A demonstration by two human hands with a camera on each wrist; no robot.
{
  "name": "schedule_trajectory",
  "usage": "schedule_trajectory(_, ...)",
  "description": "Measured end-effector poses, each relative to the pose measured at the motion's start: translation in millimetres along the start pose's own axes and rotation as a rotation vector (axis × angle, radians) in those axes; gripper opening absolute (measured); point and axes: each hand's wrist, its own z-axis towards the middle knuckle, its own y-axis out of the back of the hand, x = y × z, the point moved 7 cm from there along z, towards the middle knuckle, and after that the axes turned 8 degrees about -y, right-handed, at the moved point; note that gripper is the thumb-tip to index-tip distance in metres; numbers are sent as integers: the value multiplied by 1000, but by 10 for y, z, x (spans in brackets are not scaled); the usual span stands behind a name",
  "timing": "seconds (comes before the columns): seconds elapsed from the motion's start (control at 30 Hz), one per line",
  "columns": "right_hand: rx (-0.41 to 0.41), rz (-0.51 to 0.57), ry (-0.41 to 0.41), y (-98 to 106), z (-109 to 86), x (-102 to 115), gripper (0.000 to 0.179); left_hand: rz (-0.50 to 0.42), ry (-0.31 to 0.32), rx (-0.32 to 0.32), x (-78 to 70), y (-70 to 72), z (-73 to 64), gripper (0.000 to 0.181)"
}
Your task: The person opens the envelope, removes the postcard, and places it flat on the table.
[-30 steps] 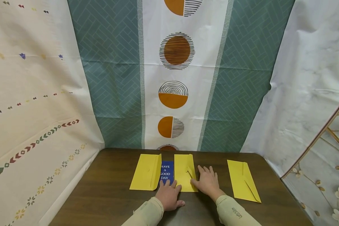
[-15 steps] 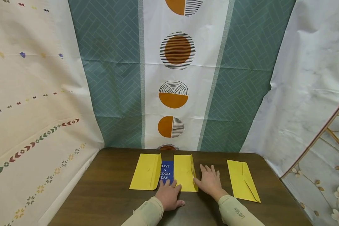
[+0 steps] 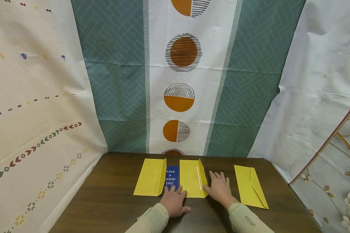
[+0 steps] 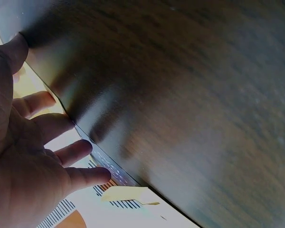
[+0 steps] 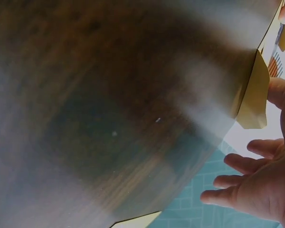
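In the head view, a yellow envelope [image 3: 189,179] lies at the middle of the table with its flap [image 3: 203,181] raised along the right side. A white strip [image 3: 199,178] shows near the fold. My right hand [image 3: 220,191] has its thumb against that flap, the other fingers spread over the table; the right wrist view shows the thumb behind the flap [image 5: 255,97]. Fingers spread, my left hand [image 3: 174,204] rests at the near end of a blue card [image 3: 172,174] lettered "HAVE A GOOD DAY", its index finger at the middle envelope's lower left corner.
Left of the card lies a second yellow envelope [image 3: 148,178], its flap side overlapping the card's edge in this view. A third yellow envelope [image 3: 250,186] lies to the right. Patterned cloths [image 3: 116,97] hang behind and beside the dark wooden table [image 3: 105,194].
The middle envelope's flap has swung outward to the right, uncovering the white strip. My right hand has shifted slightly right with it. My left hand has stayed in place.
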Motion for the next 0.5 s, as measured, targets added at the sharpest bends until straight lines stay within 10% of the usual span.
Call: schedule_trajectory(0.5, 7, 12, 8, -45, -1, -57, 74, 0, 3, 0, 21, -37, 22, 69)
